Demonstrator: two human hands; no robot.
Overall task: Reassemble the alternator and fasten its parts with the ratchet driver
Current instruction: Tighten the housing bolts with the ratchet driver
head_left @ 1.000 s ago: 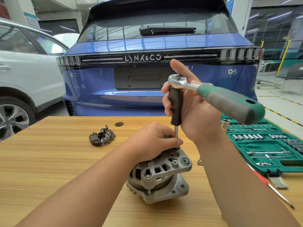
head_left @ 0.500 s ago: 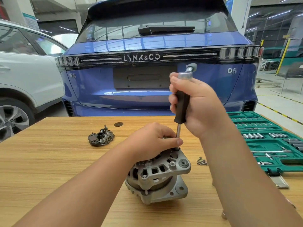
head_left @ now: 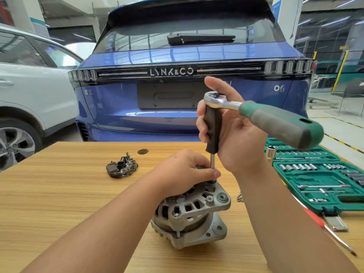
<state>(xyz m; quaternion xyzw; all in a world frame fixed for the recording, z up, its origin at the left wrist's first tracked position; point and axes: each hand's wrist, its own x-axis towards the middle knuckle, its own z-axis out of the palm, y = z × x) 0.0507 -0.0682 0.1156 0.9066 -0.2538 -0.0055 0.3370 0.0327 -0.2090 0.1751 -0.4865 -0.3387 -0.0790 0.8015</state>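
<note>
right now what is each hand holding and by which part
The right hand grips the ratchet driver by its black upright shaft below the head. The left hand steadies the alternator from on top, fingers by the steel shank.

alternator (head_left: 194, 213) on table (head_left: 59, 203) | rectifier plate (head_left: 121, 168) behind-left | socket case (head_left: 323, 174) right

Table: your wooden table (head_left: 59, 194) carries everything here.
Alternator: the alternator (head_left: 194, 215) stands on it, in front of you.
Rectifier plate: a dark rectifier plate (head_left: 121, 168) lies left of the alternator, farther back.
Disc: a small dark disc (head_left: 142, 151) sits beyond the alternator.
Screws: loose screws (head_left: 240, 198) lie just right of the alternator.
Socket set: the open green socket case (head_left: 319, 180) lies well right of the alternator.
Screwdriver: a red-handled screwdriver (head_left: 327, 229) lies right of the alternator, nearer you.
</note>
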